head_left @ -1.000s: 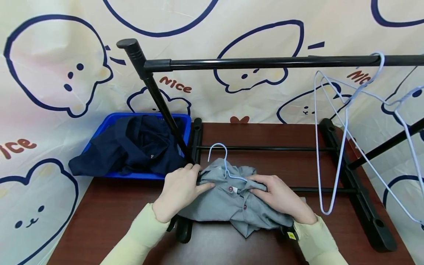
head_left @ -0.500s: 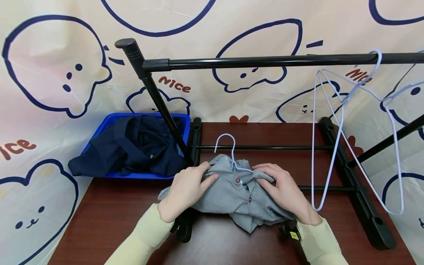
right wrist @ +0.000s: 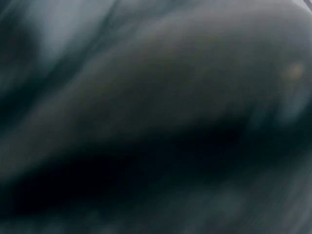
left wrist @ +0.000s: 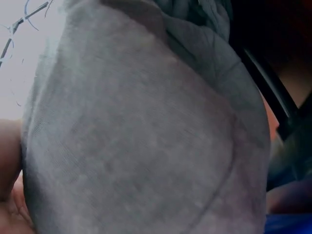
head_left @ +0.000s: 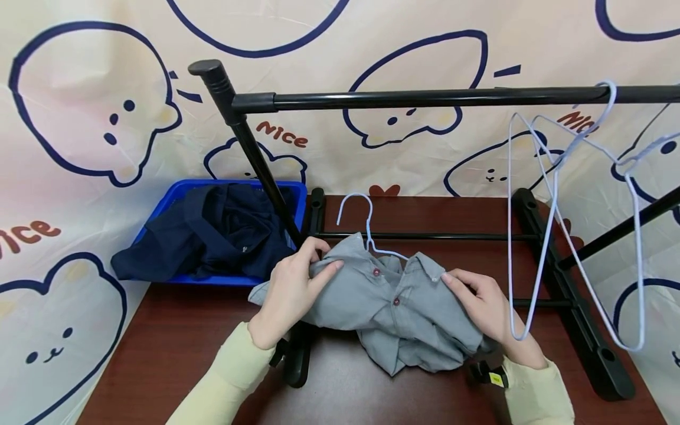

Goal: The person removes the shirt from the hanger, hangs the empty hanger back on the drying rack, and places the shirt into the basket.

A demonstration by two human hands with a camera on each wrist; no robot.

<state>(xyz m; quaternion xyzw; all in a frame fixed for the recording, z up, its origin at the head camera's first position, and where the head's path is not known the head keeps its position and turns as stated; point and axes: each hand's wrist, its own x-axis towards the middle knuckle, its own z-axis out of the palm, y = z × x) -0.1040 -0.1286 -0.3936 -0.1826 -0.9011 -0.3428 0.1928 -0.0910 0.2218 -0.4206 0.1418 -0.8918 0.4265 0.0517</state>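
A grey buttoned shirt (head_left: 350, 301) is held up over the table in the head view, its collar towards the back. Out of its neck rises the hook of a light blue hanger (head_left: 369, 227); the rest of that hanger is hidden in the cloth. My left hand (head_left: 289, 292) pinches the shirt at its left shoulder between thumb and fingers. On the other side, my right hand (head_left: 486, 307) pinches the tip of the collar. Grey cloth (left wrist: 136, 122) fills most of the left wrist view. Dark, blurred fabric (right wrist: 161, 87) covers the right wrist view.
A black garment rack (head_left: 414, 99) stands on the brown table (head_left: 175, 354), its rail crossing above the hands. Light blue hangers (head_left: 552, 195) hang from it at right. At back left, a blue basket (head_left: 186, 184) holds dark navy clothing (head_left: 223, 236).
The hanger's hook has risen further out of the shirt's neck. My right hand has moved right, drawing the collar outwards and spreading the shirt. My left hand still grips the left shoulder.
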